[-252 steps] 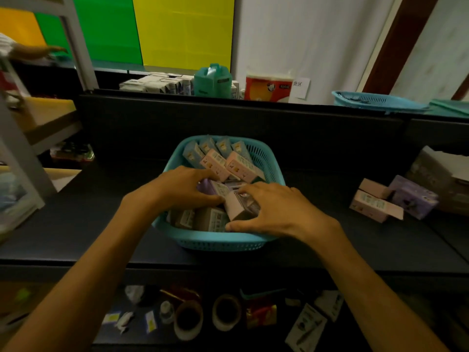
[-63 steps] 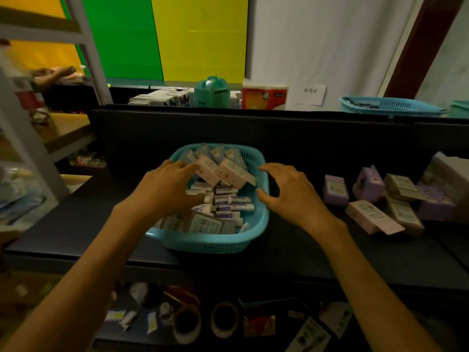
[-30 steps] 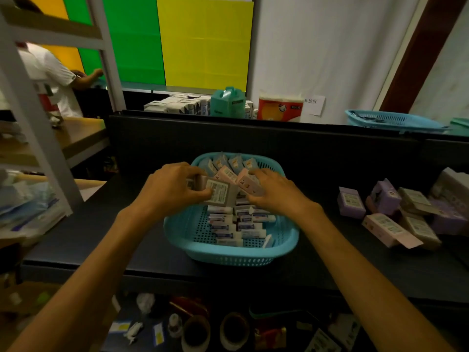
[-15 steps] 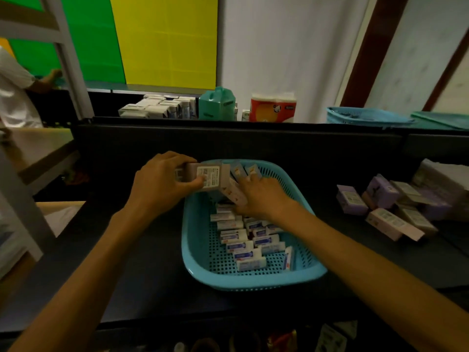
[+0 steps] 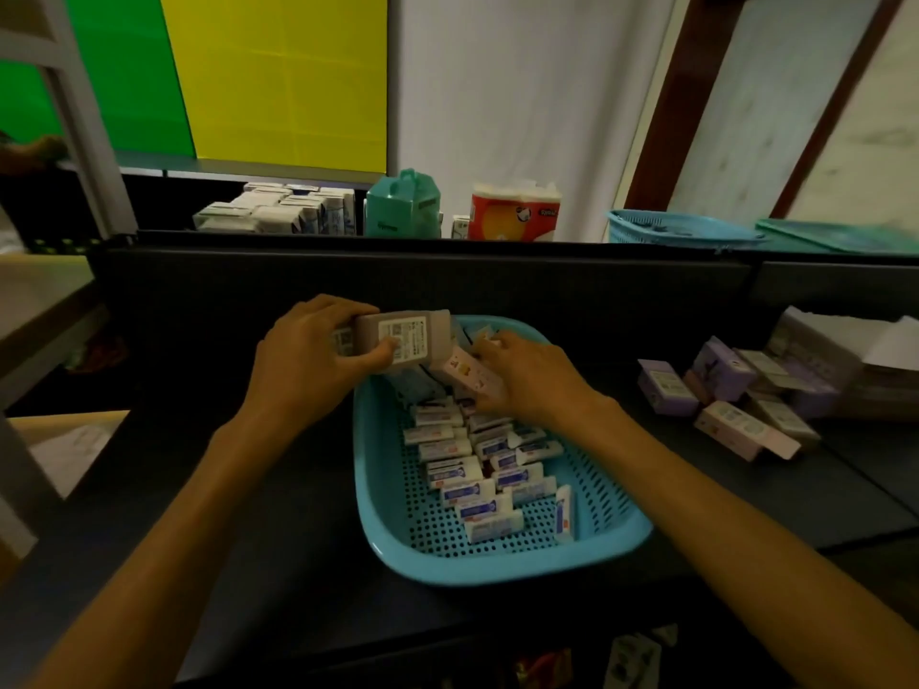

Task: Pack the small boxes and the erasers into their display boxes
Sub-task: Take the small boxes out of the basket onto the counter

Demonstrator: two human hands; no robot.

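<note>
A blue perforated basket (image 5: 383, 509) sits on the dark counter in front of me. Several white erasers (image 5: 477, 469) with blue sleeves lie loose on its floor. My left hand (image 5: 308, 360) grips a stack of grey small boxes (image 5: 408, 338) with a white label, held above the basket's far left corner. My right hand (image 5: 532, 375) reaches into the far end and holds a pink small box (image 5: 470, 372) there. A few more small boxes at the far rim are mostly hidden behind my hands.
Several purple and pink small boxes (image 5: 726, 390) lie in a pile on the counter to the right, beside a larger pale carton (image 5: 825, 350). Behind a dark partition (image 5: 422, 276) stand white cartons, a teal container, a tissue pack and another blue basket (image 5: 681, 228). A shelf frame stands left.
The boxes that filled the basket's near part are gone, baring the erasers beneath. My left hand has lifted a stack of grey boxes; my right hand stays at the far end.
</note>
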